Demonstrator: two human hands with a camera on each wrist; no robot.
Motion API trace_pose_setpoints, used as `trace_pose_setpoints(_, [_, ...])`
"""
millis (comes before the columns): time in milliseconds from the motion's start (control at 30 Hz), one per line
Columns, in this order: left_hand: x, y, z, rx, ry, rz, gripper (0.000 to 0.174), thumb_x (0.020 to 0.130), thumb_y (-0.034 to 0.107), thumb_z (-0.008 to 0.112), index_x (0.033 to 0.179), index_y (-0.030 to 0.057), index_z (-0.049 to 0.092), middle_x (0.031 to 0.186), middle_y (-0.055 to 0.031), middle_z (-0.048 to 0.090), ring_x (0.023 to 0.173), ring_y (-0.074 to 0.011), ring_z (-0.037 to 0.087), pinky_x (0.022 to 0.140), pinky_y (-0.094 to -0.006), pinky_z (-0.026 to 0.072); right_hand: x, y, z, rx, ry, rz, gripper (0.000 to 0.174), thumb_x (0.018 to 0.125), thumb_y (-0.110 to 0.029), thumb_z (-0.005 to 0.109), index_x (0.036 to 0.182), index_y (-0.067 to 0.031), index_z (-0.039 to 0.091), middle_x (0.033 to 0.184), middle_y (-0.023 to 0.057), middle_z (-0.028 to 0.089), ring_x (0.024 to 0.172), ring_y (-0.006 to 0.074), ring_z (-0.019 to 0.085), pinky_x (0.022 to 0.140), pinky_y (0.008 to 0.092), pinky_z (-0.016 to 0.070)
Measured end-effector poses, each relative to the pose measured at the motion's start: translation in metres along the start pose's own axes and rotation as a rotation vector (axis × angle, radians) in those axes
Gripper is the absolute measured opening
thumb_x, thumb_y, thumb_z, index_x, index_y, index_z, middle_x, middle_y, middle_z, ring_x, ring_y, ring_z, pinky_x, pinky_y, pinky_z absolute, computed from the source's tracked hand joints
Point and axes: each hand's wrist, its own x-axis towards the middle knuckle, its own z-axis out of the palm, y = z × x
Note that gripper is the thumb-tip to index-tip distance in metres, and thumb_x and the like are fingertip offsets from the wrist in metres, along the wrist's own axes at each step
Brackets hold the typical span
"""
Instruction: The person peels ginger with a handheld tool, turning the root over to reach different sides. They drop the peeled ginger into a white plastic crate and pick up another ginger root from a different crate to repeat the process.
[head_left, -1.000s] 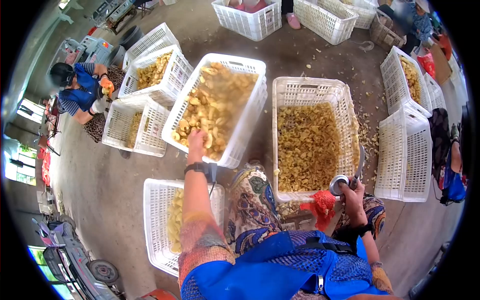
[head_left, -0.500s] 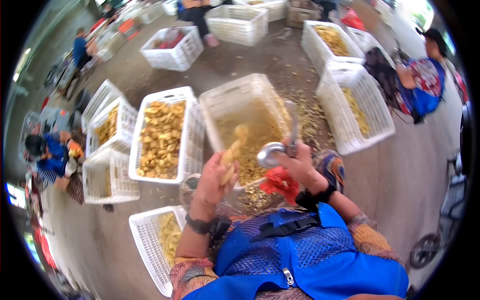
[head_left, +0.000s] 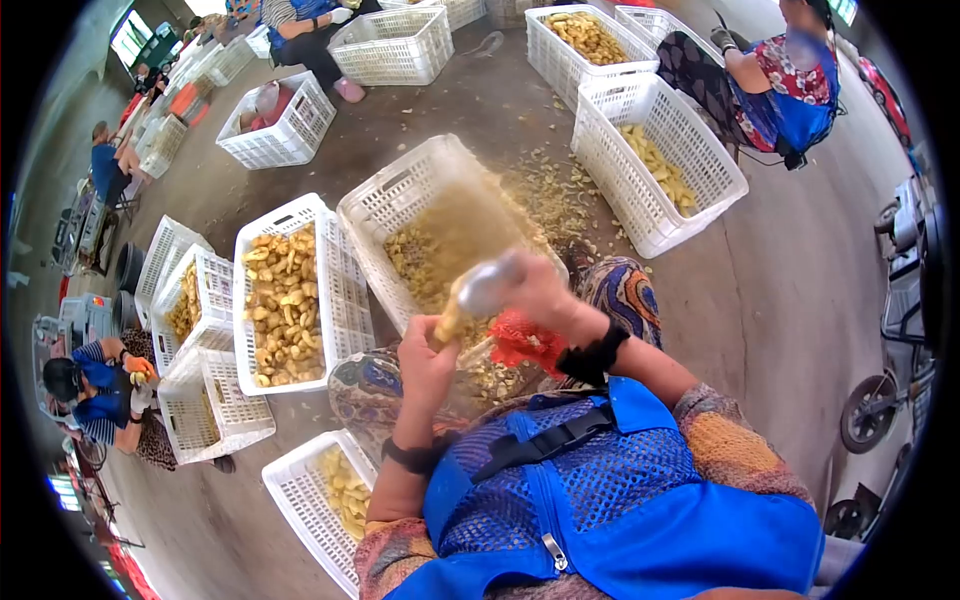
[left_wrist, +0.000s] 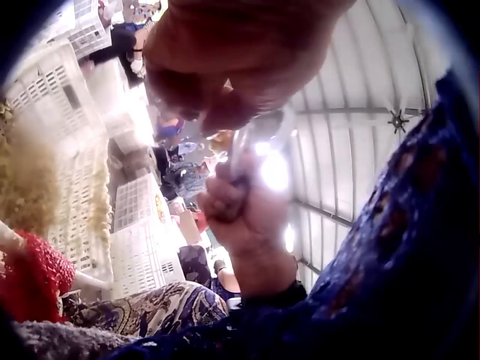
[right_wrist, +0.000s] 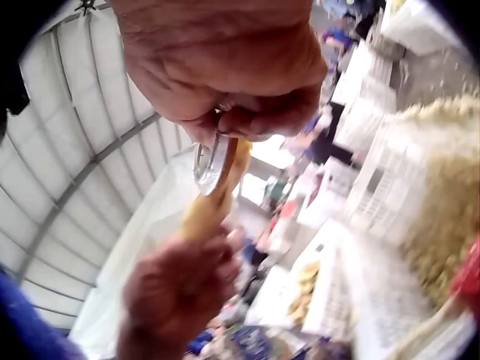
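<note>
In front of the chest, my left hand [head_left: 425, 365] grips the lower end of a knobby yellow root piece [head_left: 452, 318]. Against its upper part is a shiny spoon-like metal tool [head_left: 487, 285], held in my right hand [head_left: 545, 295] and blurred in the head view. The right wrist view shows the tool's silver edge [right_wrist: 216, 169] along the root [right_wrist: 206, 217], above the left hand [right_wrist: 180, 292]. Both hands are over the near end of a white crate [head_left: 372, 205] of yellowish scraps. A crumpled red net [head_left: 525, 345] hangs below the right hand.
To the left stands a white crate [head_left: 345, 300] of unpeeled-looking root pieces. Near the left elbow, another crate [head_left: 300, 490] holds paler pieces. More crates and a seated person [head_left: 790, 90] are at the right; another person [head_left: 100, 390] works at the left. Scraps litter the floor.
My left hand has left the crate of roots with a piece and come to the middle. The right hand has brought the tool up to it. The head view has turned right.
</note>
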Motion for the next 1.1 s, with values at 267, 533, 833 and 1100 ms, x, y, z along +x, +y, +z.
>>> trace_pose_setpoints(267, [0.01,-0.013,0.009,0.561,0.134,0.276,0.021,0.069,0.004,0.062,0.086,0.0071,0.05,0.085,-0.0132,0.051,0.076,-0.035,0.054,0.061,-0.044,0.0442,0.005,-0.009,0.016,-0.084,-0.111,0.148,0.02,0.076,-0.014,0.068,0.085,0.001,0.059,0.079,0.0111,0.063,0.069,0.0193,0.062,0.062,0.0311,0.0496])
trace_pose_setpoints(533, [0.014,-0.035,0.014,0.016,-0.019,-0.09,0.017,0.072,0.002,0.062,0.087,0.0009,0.053,0.066,-0.005,0.058,0.053,-0.0115,0.051,0.048,-0.0274,0.0419,0.014,0.024,0.018,-0.037,-0.066,0.103,0.02,0.074,-0.016,0.067,0.085,-0.0003,0.06,0.071,0.0121,0.062,0.061,0.0174,0.059,0.057,0.0311,0.0475])
trace_pose_setpoints(833, [0.018,-0.036,0.022,-0.436,-0.108,-0.496,0.017,0.074,-0.004,0.058,0.087,0.0051,0.051,0.063,-0.0016,0.051,0.043,-0.0065,0.042,0.035,-0.0202,0.0325,0.028,0.06,0.01,0.028,-0.063,0.191,0.019,0.077,-0.016,0.07,0.089,-0.0029,0.064,0.079,0.0095,0.066,0.071,0.0165,0.062,0.066,0.0303,0.0507])
trace_pose_setpoints(1100, [0.02,-0.038,0.002,-1.002,-0.309,-0.744,0.02,0.08,0.002,0.059,0.099,0.0031,0.052,0.078,-0.0054,0.056,0.057,-0.0098,0.051,0.04,-0.0176,0.0377,0.033,0.064,-0.022,0.068,0.11,0.116,0.02,0.079,-0.015,0.069,0.093,-0.0028,0.061,0.072,0.006,0.063,0.061,0.0142,0.059,0.056,0.0291,0.0482])
